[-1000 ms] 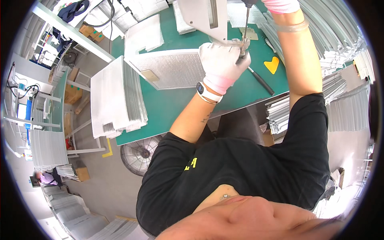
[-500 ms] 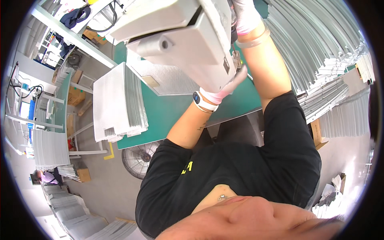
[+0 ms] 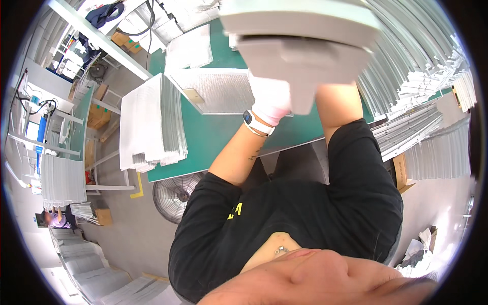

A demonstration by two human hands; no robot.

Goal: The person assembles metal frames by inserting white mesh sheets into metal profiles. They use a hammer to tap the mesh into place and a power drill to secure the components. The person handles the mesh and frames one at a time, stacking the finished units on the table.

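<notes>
One large grey housing [image 3: 300, 51] is seen raised close to the camera, above the green table [image 3: 223, 137]. One mesh panel [image 3: 218, 91] lies flat on the table; one stack of panels [image 3: 152, 122] rests at its left end. The gloved left hand [image 3: 269, 99] is raised beneath the housing, wrist bent; finger state cannot be told. The right hand is hidden behind the housing, forearm upright.

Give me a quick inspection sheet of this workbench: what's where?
Surface: green bench top, partly bare.
Job's things: large grey-white part close to the camera; flat mesh panel lying on the bench.
Clutter: stack of mesh panels at the bench's edge; metal strips piled alongside.
Hands: left hand gloved white, partly behind the part; right hand hidden.
Cables: black cable hanging beyond the bench.
Surroundings: floor fan, racks, another person.
</notes>
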